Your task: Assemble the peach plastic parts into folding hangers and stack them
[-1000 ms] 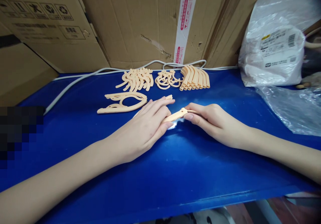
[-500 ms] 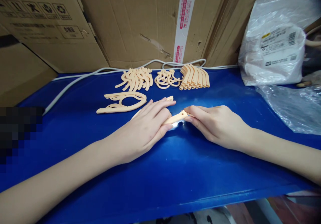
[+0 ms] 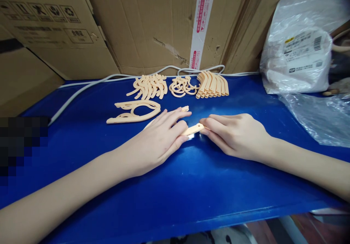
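My left hand [image 3: 161, 138] is closed around a beige plastic hanger arm [image 3: 194, 129], whose end with a small round hole sticks out toward the right. At that end, my right hand [image 3: 235, 133] has thumb and fingertips pinched together; whatever lies between them is mostly hidden. Another beige piece [image 3: 185, 109] shows past the fingers of my left hand, most of it covered. Left of my hands, a folded beige hanger [image 3: 133, 118] lies on the blue table [image 3: 175, 196].
Along the back lie wavy beige pieces [image 3: 150, 86], beige hooks [image 3: 182, 86] and a row of curved hanger arms [image 3: 212, 85]. A white cable [image 3: 82, 91] runs behind them, before cardboard boxes [image 3: 153, 25]. Clear plastic bags [image 3: 298, 62] sit at the right.
My right fingertips have shifted slightly left, closer over the holed end of the hanger arm. That end has turned a little; my left hand keeps its hold.
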A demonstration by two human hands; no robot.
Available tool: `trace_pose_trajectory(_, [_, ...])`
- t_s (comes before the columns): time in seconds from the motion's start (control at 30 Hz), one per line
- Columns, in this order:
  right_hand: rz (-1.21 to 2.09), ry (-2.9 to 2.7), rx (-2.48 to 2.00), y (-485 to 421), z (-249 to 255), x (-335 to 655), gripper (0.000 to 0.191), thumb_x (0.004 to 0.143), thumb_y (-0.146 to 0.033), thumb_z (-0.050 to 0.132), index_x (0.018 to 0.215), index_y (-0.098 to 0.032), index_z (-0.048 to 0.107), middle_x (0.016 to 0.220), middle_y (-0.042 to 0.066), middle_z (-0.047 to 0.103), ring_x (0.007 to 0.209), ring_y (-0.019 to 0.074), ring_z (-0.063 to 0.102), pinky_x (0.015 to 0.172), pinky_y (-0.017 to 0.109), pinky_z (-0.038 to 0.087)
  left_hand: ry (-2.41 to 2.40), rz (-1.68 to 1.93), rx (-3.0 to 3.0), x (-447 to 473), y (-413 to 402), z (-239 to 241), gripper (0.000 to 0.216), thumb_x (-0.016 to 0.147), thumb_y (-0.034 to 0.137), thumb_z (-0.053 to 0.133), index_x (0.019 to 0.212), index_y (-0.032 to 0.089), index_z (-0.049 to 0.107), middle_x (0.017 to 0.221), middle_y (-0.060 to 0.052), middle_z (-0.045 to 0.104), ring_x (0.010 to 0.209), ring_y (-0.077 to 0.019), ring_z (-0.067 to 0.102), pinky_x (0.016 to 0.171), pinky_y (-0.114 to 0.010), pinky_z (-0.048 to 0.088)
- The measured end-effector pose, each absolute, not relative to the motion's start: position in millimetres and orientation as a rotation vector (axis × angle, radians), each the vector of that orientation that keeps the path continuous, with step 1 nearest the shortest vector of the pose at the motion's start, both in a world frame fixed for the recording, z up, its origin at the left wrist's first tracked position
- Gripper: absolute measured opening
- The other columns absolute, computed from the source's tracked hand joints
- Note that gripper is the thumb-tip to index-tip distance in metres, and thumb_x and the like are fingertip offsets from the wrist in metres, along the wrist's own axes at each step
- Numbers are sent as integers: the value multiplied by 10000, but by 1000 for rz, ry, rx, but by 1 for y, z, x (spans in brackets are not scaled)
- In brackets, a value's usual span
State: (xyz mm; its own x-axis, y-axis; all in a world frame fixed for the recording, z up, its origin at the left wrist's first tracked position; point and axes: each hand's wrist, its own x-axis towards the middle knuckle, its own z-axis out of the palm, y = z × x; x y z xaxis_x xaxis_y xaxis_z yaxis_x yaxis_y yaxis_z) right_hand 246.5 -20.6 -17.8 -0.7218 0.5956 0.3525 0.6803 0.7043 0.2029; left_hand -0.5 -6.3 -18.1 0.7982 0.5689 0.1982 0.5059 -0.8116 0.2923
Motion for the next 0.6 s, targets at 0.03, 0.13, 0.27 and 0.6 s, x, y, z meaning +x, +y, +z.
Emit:
trace_pose_trajectory(0.03, [-456, -2652, -1008, -21, -18, 247, 409, 1078, -345, 285, 964, -179, 641, 815, 35, 731, 660, 147, 685, 513, 306, 326, 832, 413, 2768, -1, -6, -18, 296, 1073, 311, 303, 1077, 187, 572, 1527, -127, 457, 1498, -257, 311, 1234, -544, 263])
trace_pose_trajectory(0.13, [-424, -2641, -994, -21, -18, 247, 389, 1073, -340, 311, 988, -177, 653, 847, 38, 741, 675, 147, 692, 520, 307, 330, 811, 428, 2777, -1, -6, -19, 294, 1073, 312, 311, 1085, 187, 576, 1494, -115, 494, 1491, -262, 326, 1230, -535, 275])
trace_pose_trajectory(0.27, [-402, -2638, -976, -21, -19, 247, 358, 1062, -325, 349, 1025, -165, 667, 839, 32, 734, 664, 155, 695, 516, 318, 333, 804, 432, 2785, -1, -6, -20, 299, 1074, 315, 307, 1069, 183, 575, 1476, -117, 510, 1489, -267, 327, 1224, -530, 285])
trace_pose_trajectory(0.6, [-494, -2629, -909, -20, -17, 247, 350, 1048, -295, 382, 1026, -141, 695, 768, 26, 698, 632, 156, 680, 523, 316, 343, 794, 418, 2776, -2, -6, -21, 291, 1073, 303, 312, 1044, 182, 575, 1464, -124, 521, 1488, -264, 330, 1223, -533, 284])
